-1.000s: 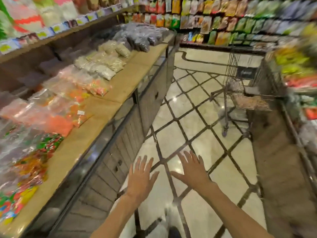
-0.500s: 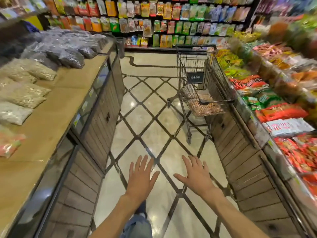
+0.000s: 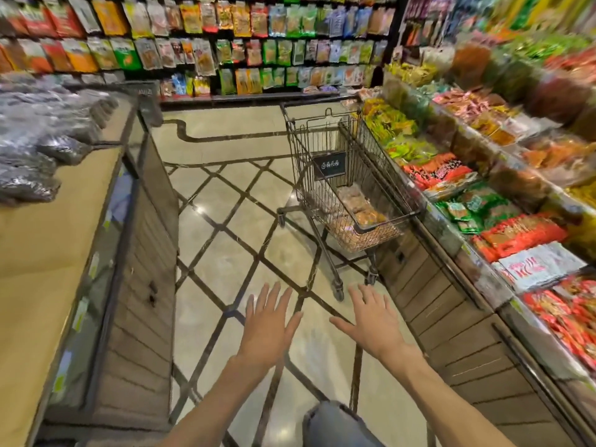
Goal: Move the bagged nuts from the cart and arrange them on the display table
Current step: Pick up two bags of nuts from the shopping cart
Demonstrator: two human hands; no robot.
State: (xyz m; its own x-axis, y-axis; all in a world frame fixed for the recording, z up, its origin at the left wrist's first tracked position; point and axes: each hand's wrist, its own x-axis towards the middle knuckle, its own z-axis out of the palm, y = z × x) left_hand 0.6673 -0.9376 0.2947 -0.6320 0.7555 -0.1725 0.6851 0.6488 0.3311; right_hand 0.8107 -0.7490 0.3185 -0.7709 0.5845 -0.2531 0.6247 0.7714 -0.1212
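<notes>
Both the left hand (image 3: 269, 324) and right hand (image 3: 374, 321) hover empty, fingers spread wide, the cart (image 3: 346, 188) of bagged nuts (image 3: 361, 211) ahead beside the right-hand shelf (image 3: 451, 317), open floor (image 3: 225, 246) between.

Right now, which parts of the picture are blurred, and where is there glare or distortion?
In the head view the far-right shelves smear with motion blur, while the cart and both open hands, left hand and right hand, stay fairly sharp; small glare spots shine on the floor; the wide lens bows the display table edge outward.
</notes>
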